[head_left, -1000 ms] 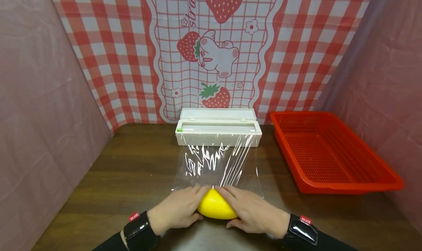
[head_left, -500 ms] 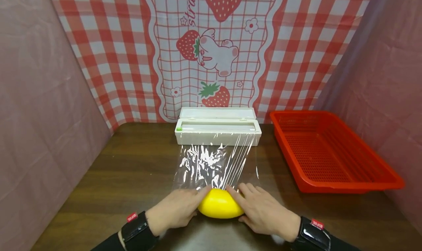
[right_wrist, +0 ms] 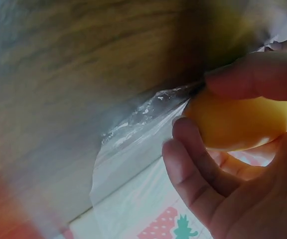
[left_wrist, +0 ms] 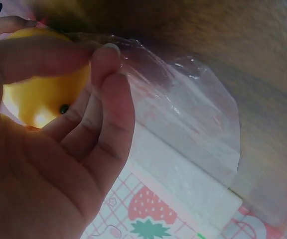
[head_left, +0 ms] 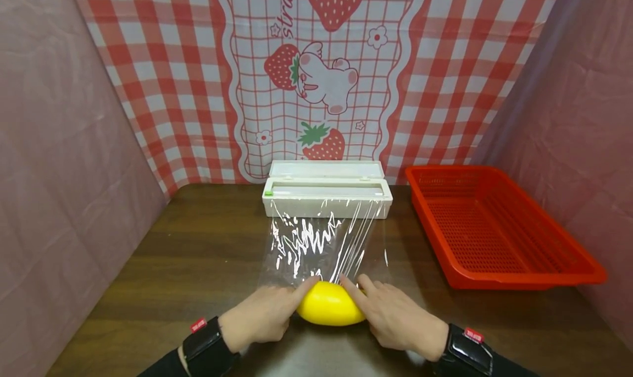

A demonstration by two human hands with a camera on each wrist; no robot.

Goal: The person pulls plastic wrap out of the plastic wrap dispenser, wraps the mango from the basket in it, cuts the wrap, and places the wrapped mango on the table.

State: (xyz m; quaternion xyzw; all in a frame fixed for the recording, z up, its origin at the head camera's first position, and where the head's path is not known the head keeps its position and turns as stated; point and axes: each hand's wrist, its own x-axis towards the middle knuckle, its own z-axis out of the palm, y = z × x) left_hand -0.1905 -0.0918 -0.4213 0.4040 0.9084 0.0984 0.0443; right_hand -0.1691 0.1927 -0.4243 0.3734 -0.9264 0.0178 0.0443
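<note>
Two bare hands are set around one smooth yellow object, which is held between them close to the near side of the table. By the left hand one end is gripped, with the thumb and curved fingers drawn narrow; a small dark spot is shown on the yellow surface in the left wrist view. By the right hand the other end is held, between the thumb and bent fingers. Whether the tabletop is touched by the object cannot be told.

Just beyond the fingertips, clear plastic film is stretched, creased and streaked with bright reflections; how its near edge meets the object is hidden by the hands. Its far end is led from a long white box, whose lid is raised and by whose left corner a small green piece is carried.

Black bands with red tags are worn on both wrists. To the right, a red perforated basket is placed. Behind the table a red-and-white checked cloth printed with strawberries is hung, flanked by pink curtains.
</note>
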